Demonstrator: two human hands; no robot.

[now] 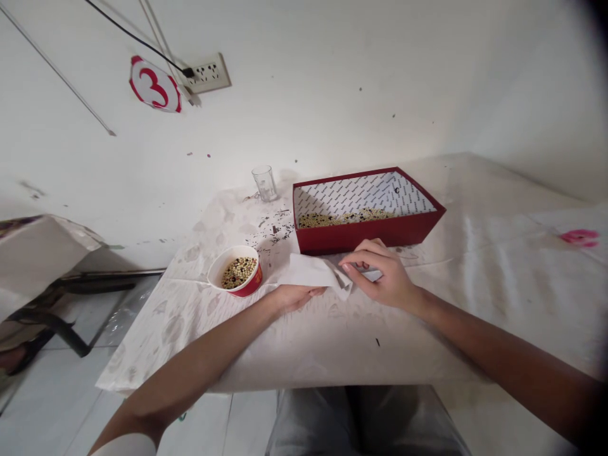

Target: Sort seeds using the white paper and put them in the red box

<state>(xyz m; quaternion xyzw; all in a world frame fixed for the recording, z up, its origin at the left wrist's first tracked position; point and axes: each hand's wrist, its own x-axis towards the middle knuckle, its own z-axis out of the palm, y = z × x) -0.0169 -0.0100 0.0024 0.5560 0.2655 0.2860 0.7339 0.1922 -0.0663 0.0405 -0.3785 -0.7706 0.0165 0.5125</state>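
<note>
A folded white paper [308, 271] lies over my left hand [297, 297], which supports it from below with its fingers curled at the edge. At the paper's right end is my right hand [380, 275], thumb and forefinger brought close together; whatever lies between them is too small to make out. Behind my hands stands a dark red box [363, 235] with a patterned white lining and light and dark grains [320, 220] inside. To the left, a red and white paper cup [251, 285] holds similar mixed grains [239, 272].
A clear glass [265, 183] stands near the wall, with dark scraps [274, 231] scattered in front of it. The table [190, 342] has a pale patterned cloth. A wall socket [209, 73] with a plugged-in black cable is at upper left.
</note>
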